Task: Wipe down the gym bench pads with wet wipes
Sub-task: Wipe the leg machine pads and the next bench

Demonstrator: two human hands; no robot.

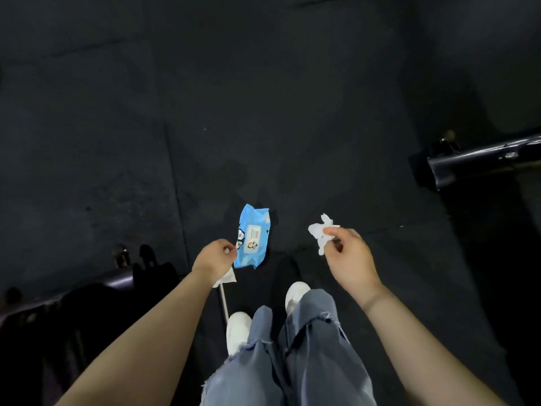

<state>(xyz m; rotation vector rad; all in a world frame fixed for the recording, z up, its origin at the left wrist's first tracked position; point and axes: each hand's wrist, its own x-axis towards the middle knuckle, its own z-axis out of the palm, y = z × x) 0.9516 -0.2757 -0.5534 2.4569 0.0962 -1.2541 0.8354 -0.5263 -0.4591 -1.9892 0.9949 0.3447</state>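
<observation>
Both forearms are reaching forward and down from the lower corners, bare to the elbow, over a pair of grey frayed jeans and white shoes standing on the dark rubber floor. Left hand is curling its fingers around a white wipe that is trailing out below the wrist, and its fingertips are pinching the near edge of the blue wet-wipes pack, which is hanging or lying just ahead of the shoes; whether it is touching the floor cannot be told. Right hand is sitting slightly higher and well apart from the left, palm turned down, thumb and forefinger pinching a crumpled white wipe that is sticking out toward the pack without touching it. Ahead, the floor is stretching away broad and dark, with faint mat seams running across it. At the right edge a black metal frame bar is jutting in, and at the lower left a dark padded piece of equipment is lying close beside the left forearm; no bench pad can be clearly made out.
</observation>
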